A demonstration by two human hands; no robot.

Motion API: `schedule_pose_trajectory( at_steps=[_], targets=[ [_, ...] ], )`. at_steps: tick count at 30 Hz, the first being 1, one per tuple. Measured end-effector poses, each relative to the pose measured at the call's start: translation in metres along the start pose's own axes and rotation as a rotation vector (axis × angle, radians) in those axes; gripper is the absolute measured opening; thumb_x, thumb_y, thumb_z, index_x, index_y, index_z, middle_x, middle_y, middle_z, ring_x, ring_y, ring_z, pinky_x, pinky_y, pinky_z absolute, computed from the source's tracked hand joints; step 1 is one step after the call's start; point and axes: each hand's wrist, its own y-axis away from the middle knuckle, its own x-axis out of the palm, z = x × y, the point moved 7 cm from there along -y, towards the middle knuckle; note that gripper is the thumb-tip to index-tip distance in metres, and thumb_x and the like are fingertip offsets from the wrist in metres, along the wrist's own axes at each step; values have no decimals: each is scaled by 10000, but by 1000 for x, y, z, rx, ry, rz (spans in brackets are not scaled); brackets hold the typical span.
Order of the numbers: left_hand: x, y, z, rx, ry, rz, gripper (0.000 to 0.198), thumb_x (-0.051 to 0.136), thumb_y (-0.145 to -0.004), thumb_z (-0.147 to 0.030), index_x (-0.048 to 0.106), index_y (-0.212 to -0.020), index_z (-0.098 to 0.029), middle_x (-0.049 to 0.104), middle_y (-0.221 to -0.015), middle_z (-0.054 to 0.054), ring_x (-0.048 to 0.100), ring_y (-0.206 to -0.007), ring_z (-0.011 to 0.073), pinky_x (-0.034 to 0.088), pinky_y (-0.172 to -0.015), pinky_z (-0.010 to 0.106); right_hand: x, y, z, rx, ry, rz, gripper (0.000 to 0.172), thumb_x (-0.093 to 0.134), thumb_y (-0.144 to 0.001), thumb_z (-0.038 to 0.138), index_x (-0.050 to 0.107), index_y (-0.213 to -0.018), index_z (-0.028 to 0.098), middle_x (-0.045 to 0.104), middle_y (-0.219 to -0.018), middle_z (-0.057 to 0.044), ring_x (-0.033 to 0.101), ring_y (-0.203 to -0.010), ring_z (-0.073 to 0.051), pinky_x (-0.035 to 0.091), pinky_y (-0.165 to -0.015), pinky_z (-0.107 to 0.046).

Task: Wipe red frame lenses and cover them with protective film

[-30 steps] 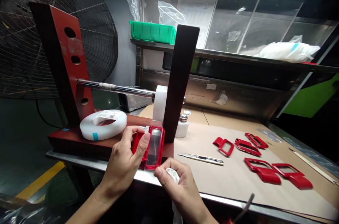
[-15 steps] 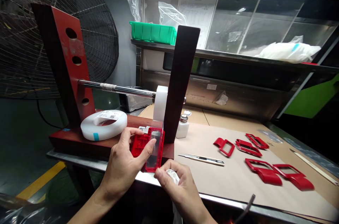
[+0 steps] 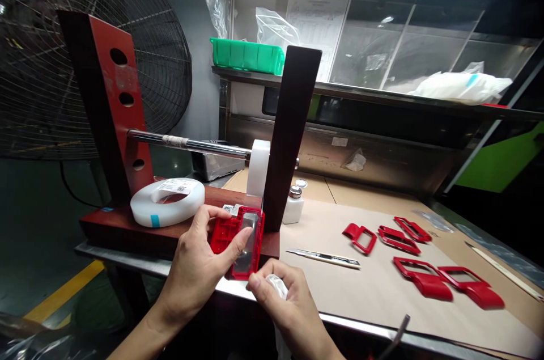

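Note:
My left hand (image 3: 198,261) grips a red plastic frame (image 3: 219,234), fingers behind its left edge. The thumb presses on the clear film (image 3: 245,258) across its oblong window. At the frame's lower right corner, my right hand (image 3: 287,297) is closed, thumb and forefinger pinched together. Crumpled whitish film (image 3: 278,286) is bunched in that palm and trails below. Above the frame, a narrow white film roll (image 3: 258,170) sits on a steel rod (image 3: 195,143) between two uprights. Left of my hands, a wide film roll (image 3: 168,214) lies flat on the stand's wooden base (image 3: 216,197).
The dark upright (image 3: 293,133) rises close behind the frame. On the paper-covered table lie a utility knife (image 3: 325,258) and several red frames (image 3: 431,285). A white dispenser bottle (image 3: 293,210) stands behind. A large fan (image 3: 161,54) is at left, a green bin (image 3: 246,56) on the shelf.
Both hands and the red frame hold nearly the same position, with only a very slight shift downward at the frame. The whole view has moved a little.

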Motion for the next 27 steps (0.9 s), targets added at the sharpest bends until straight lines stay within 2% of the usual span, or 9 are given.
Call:
schedule_pose_trajectory(
  at_steps=[5,13,18,22,27],
  targets=[
    [-1,0,0,-9,-8,-13,395,705,-698,-511,503,-914,-249,644,-807,-20,660,-705,196,537,-665,323,0,1,2,1,11,-8,415,637,-744,550,519,-626,170,403,-535,49,316,-515,-92,259,-499,-220],
    [1,-1,0,-43,-4,-8,402,703,-689,-519,492,-893,-244,644,-758,-21,652,-632,197,529,-569,309,1,3,8,-27,61,-29,426,608,-756,577,510,-634,180,452,-554,30,371,-527,-102,281,-490,-217],
    [0,0,1,-37,-29,-24,398,700,-692,-523,502,-895,-244,653,-791,-13,663,-693,206,536,-640,328,-4,9,11,-63,131,-44,410,561,-796,563,487,-633,195,435,-541,34,355,-507,-102,274,-470,-224],
    [-1,0,0,-25,-37,-35,395,698,-694,-522,501,-896,-247,647,-785,-17,660,-679,200,536,-627,319,-12,12,31,-184,218,-103,294,532,-842,463,530,-713,198,430,-552,41,367,-492,-101,288,-468,-227],
    [-1,1,-2,22,-89,-66,371,686,-708,-502,501,-898,-242,642,-788,-17,659,-667,196,533,-598,300,5,9,58,-356,418,55,119,492,-842,250,579,-889,184,511,-622,28,412,-486,-94,312,-467,-211]
  ],
)
